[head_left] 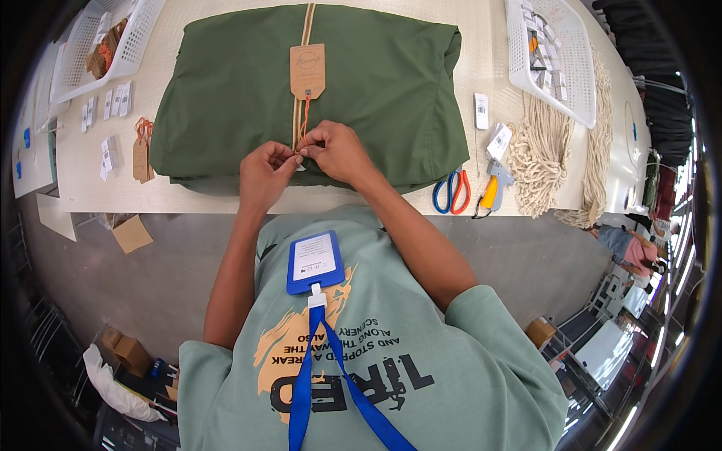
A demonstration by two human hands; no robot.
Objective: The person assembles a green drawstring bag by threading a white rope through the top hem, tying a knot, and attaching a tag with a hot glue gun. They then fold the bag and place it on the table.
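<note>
A folded dark green fabric item [218, 98] lies in front of me, with a tan-and-white striped band [307, 24] running down its middle. On the band rests a brown cardboard hang tag [307, 73], and its orange string [305, 114] runs toward me. At the near end of the band, my left hand [267, 171] and my right hand [338, 153] meet with their fingertips pinched together. The string passes into my right fingers. What my left fingertips grip is too small and hidden to make out.
Right of the fabric lie scissors [450, 192] with blue and red handles, a grey-and-yellow tagging gun [495, 186], white labels [481, 111] and cream cord bundles [539, 154]. White baskets [584, 90] stand at both sides. More brown tags [142, 159] lie at left.
</note>
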